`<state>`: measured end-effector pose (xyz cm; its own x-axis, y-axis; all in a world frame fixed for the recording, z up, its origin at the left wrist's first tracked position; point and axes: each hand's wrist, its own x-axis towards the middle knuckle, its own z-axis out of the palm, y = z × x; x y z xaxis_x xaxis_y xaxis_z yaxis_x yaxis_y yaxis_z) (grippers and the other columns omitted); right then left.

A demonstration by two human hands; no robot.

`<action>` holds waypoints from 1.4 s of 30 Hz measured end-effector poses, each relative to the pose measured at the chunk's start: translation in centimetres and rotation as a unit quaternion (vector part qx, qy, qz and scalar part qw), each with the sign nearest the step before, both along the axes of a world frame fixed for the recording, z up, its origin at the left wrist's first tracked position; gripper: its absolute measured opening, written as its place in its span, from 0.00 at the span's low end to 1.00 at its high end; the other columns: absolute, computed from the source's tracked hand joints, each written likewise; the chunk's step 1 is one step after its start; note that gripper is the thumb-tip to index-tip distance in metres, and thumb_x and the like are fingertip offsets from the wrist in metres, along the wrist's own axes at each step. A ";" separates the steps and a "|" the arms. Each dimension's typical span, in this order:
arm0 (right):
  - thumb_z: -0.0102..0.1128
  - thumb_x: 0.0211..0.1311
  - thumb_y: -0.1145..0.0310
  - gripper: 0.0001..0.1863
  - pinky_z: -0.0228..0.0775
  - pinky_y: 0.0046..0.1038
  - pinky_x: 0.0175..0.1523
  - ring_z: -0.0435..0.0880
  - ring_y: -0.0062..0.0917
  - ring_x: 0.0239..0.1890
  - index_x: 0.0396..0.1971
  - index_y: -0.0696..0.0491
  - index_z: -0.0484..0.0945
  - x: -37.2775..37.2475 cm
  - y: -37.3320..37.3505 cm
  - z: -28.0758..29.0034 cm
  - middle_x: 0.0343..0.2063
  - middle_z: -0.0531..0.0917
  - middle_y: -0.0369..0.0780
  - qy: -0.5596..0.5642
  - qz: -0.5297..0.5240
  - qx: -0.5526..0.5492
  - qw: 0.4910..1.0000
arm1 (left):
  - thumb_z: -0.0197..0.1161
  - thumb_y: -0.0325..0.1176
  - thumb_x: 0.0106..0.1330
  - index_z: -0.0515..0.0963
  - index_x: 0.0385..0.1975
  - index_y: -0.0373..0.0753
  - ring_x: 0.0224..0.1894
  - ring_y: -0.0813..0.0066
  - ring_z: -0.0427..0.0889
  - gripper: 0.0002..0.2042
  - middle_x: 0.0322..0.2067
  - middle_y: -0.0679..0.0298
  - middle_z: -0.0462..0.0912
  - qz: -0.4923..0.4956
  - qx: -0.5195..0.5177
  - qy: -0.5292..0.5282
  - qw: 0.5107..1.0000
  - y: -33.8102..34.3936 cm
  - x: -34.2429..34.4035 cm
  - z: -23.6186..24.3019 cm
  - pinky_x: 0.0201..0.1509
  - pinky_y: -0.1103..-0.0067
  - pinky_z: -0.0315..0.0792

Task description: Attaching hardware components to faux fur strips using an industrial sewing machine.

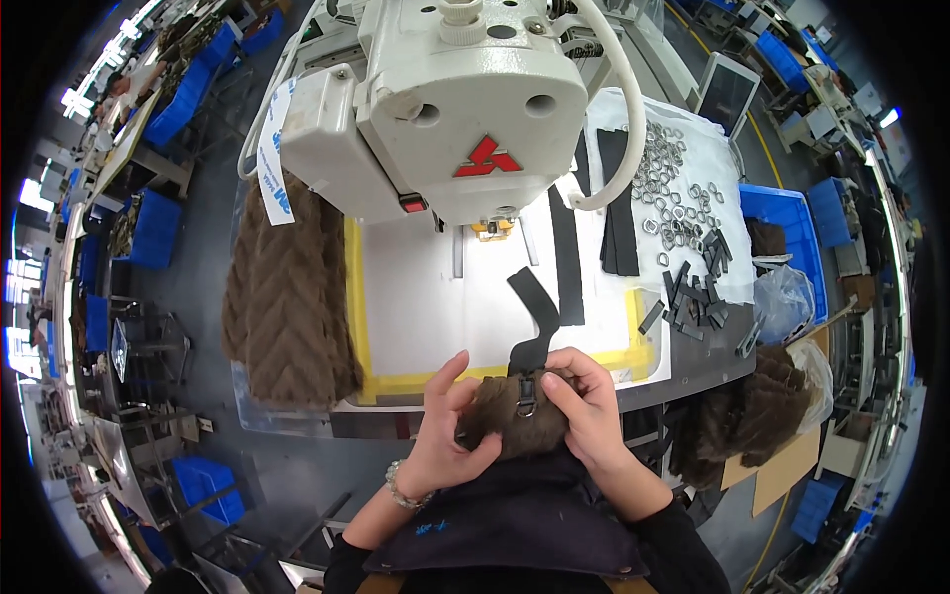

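Both hands hold a brown fur piece (pixel 495 436) near the front edge of the white sewing plate (pixel 406 307). A black strap (pixel 534 307) with a small buckle and metal ring (pixel 526 398) lies on the fur, its free end bent up over the plate. My left hand (pixel 450 441) grips the fur's left side with curled fingers, index finger raised. My right hand (pixel 584 416) pinches the strap and fur by the buckle, thumb on top.
A white sewing machine (pixel 465 99) overhangs the plate. Fur strips (pixel 282 307) lie left. Right are long black strips (pixel 620 198), metal rings (pixel 673 178), short black pieces (pixel 693 297), a blue bin (pixel 811 247) and piled fur (pixel 732 416). Another person (pixel 129 79) is at far left.
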<state>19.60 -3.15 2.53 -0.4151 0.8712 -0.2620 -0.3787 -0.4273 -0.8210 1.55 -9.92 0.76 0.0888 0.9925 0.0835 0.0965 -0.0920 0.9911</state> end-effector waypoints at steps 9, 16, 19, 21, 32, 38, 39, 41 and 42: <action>0.56 0.66 0.81 0.16 0.68 0.16 0.48 0.78 0.14 0.41 0.53 0.59 0.70 -0.8 -0.6 0.4 0.38 0.81 0.37 0.064 -0.023 0.003 0.998 | 0.74 0.26 0.54 0.48 0.67 0.33 0.48 0.73 0.78 0.45 0.63 0.54 0.58 0.037 0.035 0.024 0.998 1.0 0.5 0.7 0.48 0.79 0.75; 0.55 0.65 0.81 0.18 0.68 0.15 0.47 0.78 0.14 0.40 0.55 0.58 0.68 -0.7 -0.5 1.1 0.37 0.81 0.37 0.075 -0.032 0.025 0.996 | 0.72 0.22 0.56 0.48 0.67 0.33 0.46 0.73 0.79 0.43 0.60 0.56 0.62 0.049 0.055 0.011 0.997 1.2 0.9 1.8 0.47 0.79 0.76; 0.55 0.66 0.80 0.18 0.68 0.15 0.47 0.78 0.13 0.39 0.55 0.57 0.68 -0.5 -0.5 1.1 0.37 0.81 0.37 0.083 -0.031 0.018 0.996 | 0.72 0.22 0.55 0.48 0.67 0.33 0.45 0.74 0.79 0.44 0.58 0.57 0.65 0.045 0.070 0.023 0.996 1.4 0.8 2.2 0.46 0.79 0.76; 0.56 0.66 0.79 0.18 0.69 0.15 0.46 0.78 0.14 0.38 0.54 0.56 0.68 -0.4 -0.3 0.9 0.36 0.81 0.36 0.118 -0.025 -0.041 0.992 | 0.72 0.22 0.56 0.47 0.67 0.34 0.44 0.74 0.80 0.44 0.56 0.57 0.67 0.030 0.052 0.082 0.995 1.5 0.6 2.3 0.45 0.81 0.75; 0.58 0.66 0.76 0.18 0.71 0.19 0.47 0.79 0.17 0.40 0.54 0.55 0.66 -0.5 0.0 0.0 0.37 0.81 0.37 0.145 -0.045 -0.139 0.979 | 0.71 0.22 0.56 0.64 0.56 0.29 0.47 0.76 0.78 0.29 0.67 0.56 0.50 0.064 0.045 0.037 0.996 1.7 1.0 0.3 0.47 0.79 0.75; 0.60 0.63 0.77 0.16 0.71 0.19 0.50 0.78 0.15 0.43 0.49 0.55 0.68 -0.1 -0.7 -0.9 0.41 0.79 0.36 0.107 -0.009 -0.117 0.987 | 0.69 0.19 0.56 0.55 0.62 0.30 0.45 0.77 0.78 0.36 0.63 0.56 0.57 0.073 -0.016 -0.057 0.996 2.1 1.2 0.8 0.47 0.80 0.75; 0.61 0.63 0.78 0.14 0.71 0.19 0.50 0.78 0.14 0.42 0.47 0.56 0.69 -0.1 -0.9 -1.1 0.40 0.79 0.35 0.093 0.000 -0.108 0.990 | 0.69 0.18 0.56 0.52 0.64 0.31 0.45 0.77 0.78 0.38 0.61 0.57 0.60 0.073 -0.031 -0.076 0.994 2.1 1.3 0.9 0.47 0.80 0.75; 0.61 0.62 0.78 0.13 0.71 0.18 0.50 0.78 0.13 0.42 0.45 0.56 0.70 -0.1 -1.2 -1.3 0.40 0.80 0.35 0.085 -0.004 -0.104 0.991 | 0.68 0.18 0.56 0.50 0.65 0.31 0.44 0.77 0.78 0.39 0.58 0.57 0.63 0.070 -0.027 -0.074 0.994 2.2 1.3 0.7 0.47 0.81 0.75; 0.61 0.62 0.79 0.12 0.71 0.18 0.50 0.78 0.13 0.42 0.43 0.56 0.71 -0.2 -1.3 -1.3 0.39 0.80 0.35 0.077 -0.008 -0.099 0.992 | 0.68 0.18 0.56 0.48 0.65 0.32 0.44 0.77 0.78 0.40 0.55 0.58 0.67 0.067 -0.023 -0.072 0.995 2.2 1.3 0.6 0.47 0.81 0.75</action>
<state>19.43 -4.45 1.26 -0.4498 0.8162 -0.3627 -0.5020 -0.5669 -0.6532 2.82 -7.75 1.40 -0.0534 0.9978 0.0393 -0.0387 -0.0414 0.9984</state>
